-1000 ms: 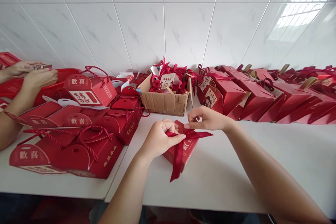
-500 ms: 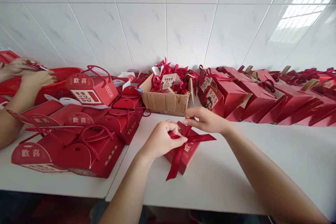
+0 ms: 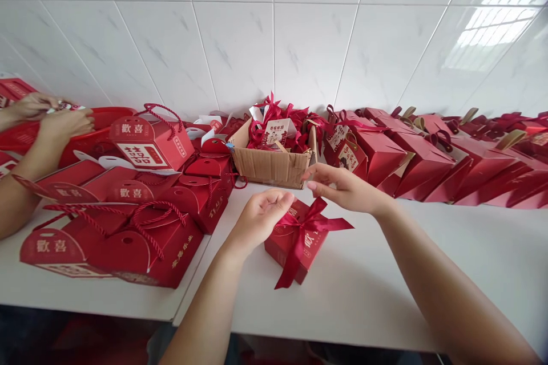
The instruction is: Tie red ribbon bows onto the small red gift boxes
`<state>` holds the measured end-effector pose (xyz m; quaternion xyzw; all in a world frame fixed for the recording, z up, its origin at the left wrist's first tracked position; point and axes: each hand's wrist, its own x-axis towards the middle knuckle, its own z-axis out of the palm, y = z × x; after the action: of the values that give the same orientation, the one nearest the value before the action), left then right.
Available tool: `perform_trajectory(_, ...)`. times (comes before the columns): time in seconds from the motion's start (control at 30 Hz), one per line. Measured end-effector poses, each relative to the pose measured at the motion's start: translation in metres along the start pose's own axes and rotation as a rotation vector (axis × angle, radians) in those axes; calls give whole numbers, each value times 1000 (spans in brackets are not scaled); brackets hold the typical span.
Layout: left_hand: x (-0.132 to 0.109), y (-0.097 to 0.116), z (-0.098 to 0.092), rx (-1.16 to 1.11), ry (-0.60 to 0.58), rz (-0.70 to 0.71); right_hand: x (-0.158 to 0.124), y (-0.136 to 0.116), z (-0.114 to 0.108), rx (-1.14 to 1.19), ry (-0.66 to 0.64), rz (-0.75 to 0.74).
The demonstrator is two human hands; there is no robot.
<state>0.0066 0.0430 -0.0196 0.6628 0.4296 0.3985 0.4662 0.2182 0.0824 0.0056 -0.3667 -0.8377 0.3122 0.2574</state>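
A flat red gift box (image 3: 314, 248) lies at an angle on the white table, with white and gold lettering on its top. Across it sits a dark red satin ribbon bow (image 3: 305, 222), its tails spread toward the right and the near side. My left hand (image 3: 263, 219) is at the bow's left loop, thumb laid over curled fingers; whatever is between them is hidden. Just above the right loop hovers my right hand (image 3: 342, 185), its fingers bent and apart, nothing visible in them.
A cardboard box (image 3: 272, 166) full of ribbons and cards stands by the tiled wall. Red boxes with ribbon handles (image 3: 379, 151) line the right side. On the left are red rope-handled boxes (image 3: 111, 239), and beyond them another person's hands (image 3: 64, 114) hold a small item near a red basin (image 3: 113, 118).
My right hand has let go of the ribbon and moved slightly right. My left hand has shifted up and left, leaving the bow's knot uncovered. The other person's hands have turned a small item.
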Motion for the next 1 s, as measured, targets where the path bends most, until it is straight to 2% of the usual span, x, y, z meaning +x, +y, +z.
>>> perform_trajectory(0.1, 2, -6, -1, 59, 63, -12, -8, -3, -14, -105, 29, 143)
perform_trajectory(0.17, 4, -9, -1, 96, 115, -8, -14, -2, -24, -184, 0, 263)
perform_trajectory(0.23, 6, -12, -3, 97, 142, 2, -20, -1, -32, -231, -116, 365)
perform_trajectory(0.3, 6, -12, -8, 69, 142, 17, -23, -2, -36, -245, -284, 417)
perform_trajectory(0.37, 5, -11, -15, 18, 96, 39, -25, -5, -36, -258, -419, 413)
perform_trajectory(0.43, 2, -9, -24, -29, 5, 54, -25, -8, -33, -287, -471, 371)
perform_trajectory(0.53, -2, -7, -32, 17, -120, 17, -27, -10, -27, -287, -431, 299)
perform_trajectory(0.63, -4, -5, -32, 79, -222, -79, -30, -11, -23, -259, -398, 257)
perform_trajectory(0.7, -4, -4, -29, 77, -278, -89, -30, -15, -19, -271, -426, 267)
perform_trajectory(0.87, -4, -6, -26, 55, -306, -66, -28, -31, -10, -339, -567, 280)
perform_trajectory(1.0, -4, -9, -26, 84, -348, -100, -30, -43, -4, -354, -571, 225)
